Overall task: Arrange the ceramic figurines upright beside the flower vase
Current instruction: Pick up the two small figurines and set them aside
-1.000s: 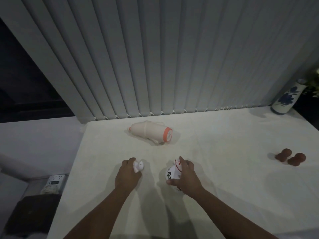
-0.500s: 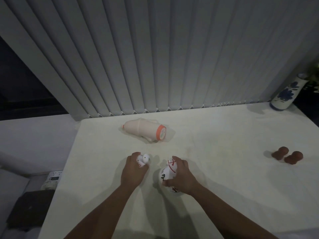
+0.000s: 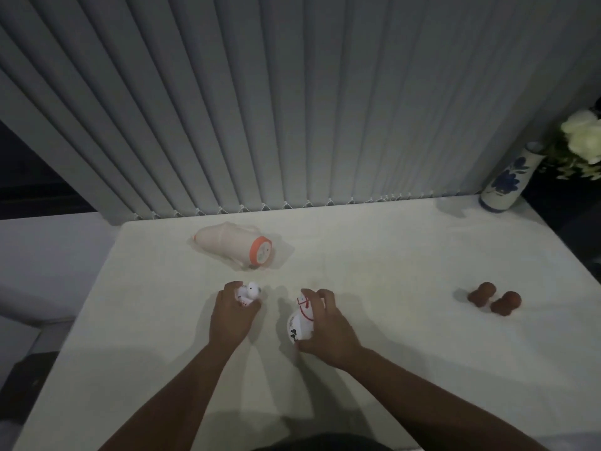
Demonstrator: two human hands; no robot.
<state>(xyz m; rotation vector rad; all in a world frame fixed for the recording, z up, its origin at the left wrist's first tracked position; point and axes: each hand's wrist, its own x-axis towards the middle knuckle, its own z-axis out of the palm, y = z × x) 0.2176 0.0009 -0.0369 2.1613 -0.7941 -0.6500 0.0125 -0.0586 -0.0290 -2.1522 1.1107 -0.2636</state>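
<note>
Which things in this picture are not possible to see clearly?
- Small white figurine, head view: the left hand covers its body.
- Larger white figurine: the right hand hides its far side.
- Flowers: cut off by the right edge.
- Two brown figurines: too dim for detail.

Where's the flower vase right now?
In the head view, the vase stands upright at the table's far right corner by the blinds, well beyond the two brown figurines.
</note>
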